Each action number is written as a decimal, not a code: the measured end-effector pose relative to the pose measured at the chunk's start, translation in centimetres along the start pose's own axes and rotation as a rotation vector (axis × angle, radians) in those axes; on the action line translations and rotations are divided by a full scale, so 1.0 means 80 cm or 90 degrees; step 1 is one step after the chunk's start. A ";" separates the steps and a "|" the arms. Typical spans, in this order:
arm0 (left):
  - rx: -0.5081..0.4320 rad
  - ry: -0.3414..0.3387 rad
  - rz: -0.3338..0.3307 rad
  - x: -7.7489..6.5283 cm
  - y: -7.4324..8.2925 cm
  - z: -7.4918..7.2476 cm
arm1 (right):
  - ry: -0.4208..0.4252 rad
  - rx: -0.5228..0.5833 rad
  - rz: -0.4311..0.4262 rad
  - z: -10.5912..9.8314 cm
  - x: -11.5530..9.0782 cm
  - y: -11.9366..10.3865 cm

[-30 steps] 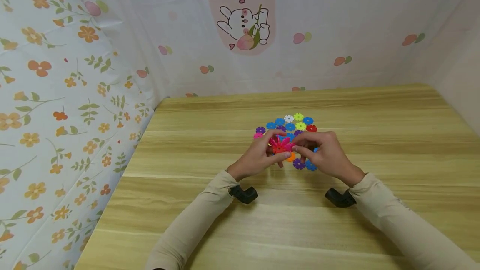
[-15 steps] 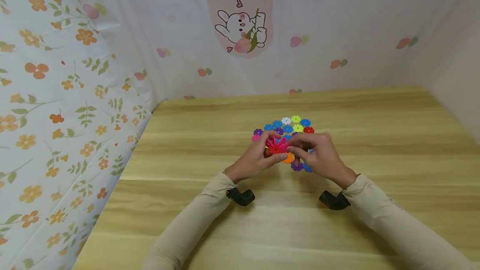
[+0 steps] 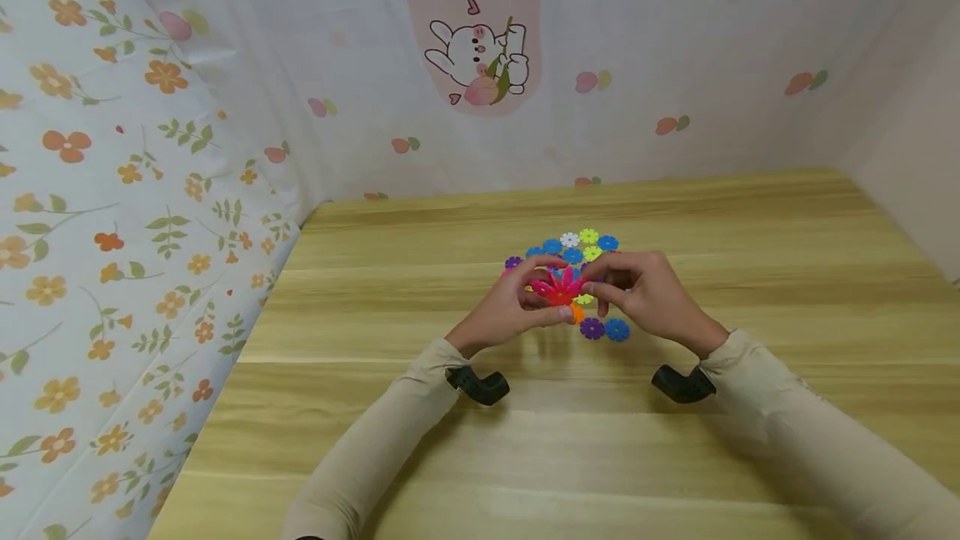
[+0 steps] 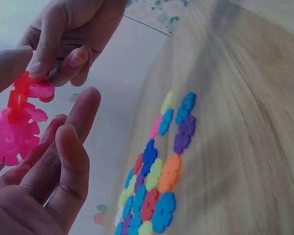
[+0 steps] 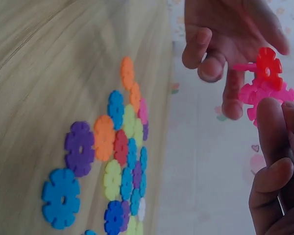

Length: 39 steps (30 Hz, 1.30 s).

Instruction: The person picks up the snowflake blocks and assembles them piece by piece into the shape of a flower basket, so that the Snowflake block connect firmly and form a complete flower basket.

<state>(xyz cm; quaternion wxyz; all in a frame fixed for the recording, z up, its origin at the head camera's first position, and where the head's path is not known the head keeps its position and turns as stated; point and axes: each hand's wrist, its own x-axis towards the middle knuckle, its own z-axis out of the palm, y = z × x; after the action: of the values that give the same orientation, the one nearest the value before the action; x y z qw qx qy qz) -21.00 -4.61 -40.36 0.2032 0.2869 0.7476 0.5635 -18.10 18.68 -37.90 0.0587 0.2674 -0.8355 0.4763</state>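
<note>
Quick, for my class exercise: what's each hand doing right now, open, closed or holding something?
Left hand: holding the red-and-pink cluster.
Right hand: pinching a pink piece at the cluster's edge.

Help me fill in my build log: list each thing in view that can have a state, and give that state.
Pink-and-red snowflake-disc cluster: partly assembled, held above the wood-grain tabletop
Left hand: gripping the cluster
Right hand: pinching a pink disc at the cluster's edge; whether fully seated, cannot tell
Loose snowflake discs: lying flat on the tabletop
Rabbit-print backdrop: hanging, creased
Beige sleeves: down to the wrists
</note>
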 end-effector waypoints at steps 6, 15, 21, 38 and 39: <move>-0.005 0.000 0.024 0.006 0.007 -0.005 | -0.007 -0.006 -0.003 -0.002 0.010 -0.006; -0.010 -0.022 0.071 0.020 0.025 -0.016 | 0.023 -0.019 -0.022 -0.006 0.024 -0.008; 0.038 0.027 0.047 0.018 0.027 -0.031 | 0.022 -0.048 -0.013 -0.011 0.035 -0.004; 0.060 0.098 -0.024 0.006 0.014 -0.059 | -0.238 -0.276 0.085 -0.053 0.069 0.067; 0.059 0.098 -0.024 0.006 0.013 -0.059 | -0.253 -0.292 0.095 -0.055 0.068 0.071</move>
<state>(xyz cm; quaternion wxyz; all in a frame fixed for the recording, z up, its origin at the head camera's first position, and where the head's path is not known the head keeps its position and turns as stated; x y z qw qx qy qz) -24.13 -7.53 -38.01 0.1426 0.2379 0.7913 0.5449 -26.31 22.50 -37.94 -0.0823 0.2731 -0.9337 0.2165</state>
